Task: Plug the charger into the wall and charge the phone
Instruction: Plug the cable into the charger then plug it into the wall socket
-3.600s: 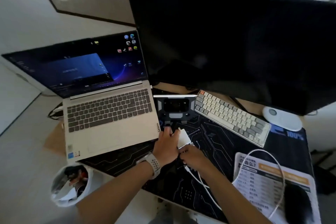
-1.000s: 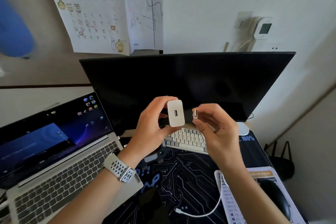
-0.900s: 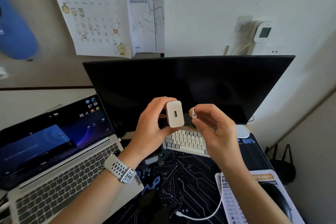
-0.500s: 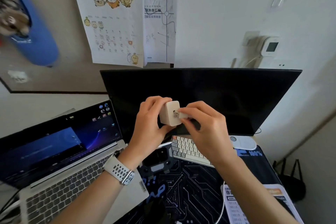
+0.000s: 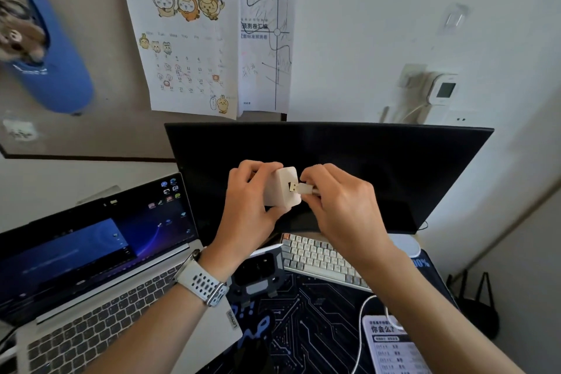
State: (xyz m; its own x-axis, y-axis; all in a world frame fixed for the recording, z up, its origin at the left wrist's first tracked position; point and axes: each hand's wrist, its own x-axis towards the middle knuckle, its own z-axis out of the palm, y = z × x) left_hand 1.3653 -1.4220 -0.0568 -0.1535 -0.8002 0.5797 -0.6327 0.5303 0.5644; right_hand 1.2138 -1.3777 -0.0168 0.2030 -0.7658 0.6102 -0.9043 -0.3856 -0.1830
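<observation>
My left hand [image 5: 247, 203] grips a white square charger block [image 5: 280, 191] in front of the dark monitor, its port face turned toward me. My right hand [image 5: 337, 206] pinches the white cable's USB plug [image 5: 299, 188], whose metal tip touches the port, part of it still showing. The white cable [image 5: 361, 340] drops behind my right forearm onto the desk mat. A wall socket [image 5: 461, 119] shows just above the monitor's right end, with a plugged-in white device [image 5: 441, 91] above it. A dark slab [image 5: 258, 355] that may be the phone lies at the bottom centre.
An open laptop [image 5: 100, 270] sits at the left, a light keyboard [image 5: 318, 258] and white puck [image 5: 405, 246] under the monitor [image 5: 379, 173]. A black stand [image 5: 258, 273] sits on the printed desk mat [image 5: 315, 322]. A leaflet [image 5: 391, 346] lies at the right. Calendar sheets [image 5: 185, 39] hang on the wall.
I lifted the charger and cable plug off the desk to monitor height. My right hand brought the plug leftward from apart to against the charger's port. The camera tilted up.
</observation>
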